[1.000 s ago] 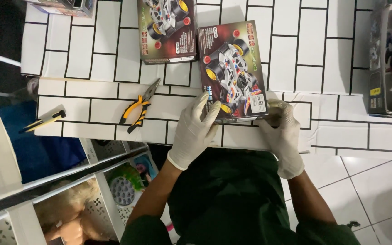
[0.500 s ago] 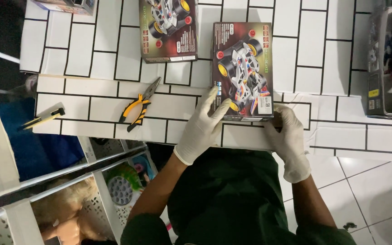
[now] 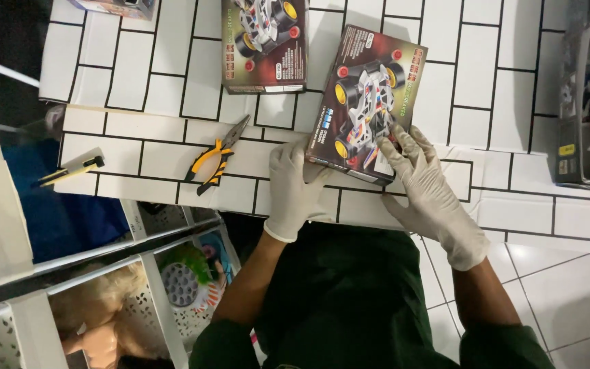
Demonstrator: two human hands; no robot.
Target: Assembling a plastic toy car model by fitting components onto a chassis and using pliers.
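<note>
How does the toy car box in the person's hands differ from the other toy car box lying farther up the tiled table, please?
The held toy car box is turned at a slant, while the far toy car box lies square to the tiles. The held box has the left hand at its near edge and the right hand on its face; the far box is untouched and cut off by the frame's top. Both show a white toy car on dark packaging.

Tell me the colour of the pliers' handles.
Orange and black handles on the metal pliers, lying on the white tiled surface; head view.
</note>
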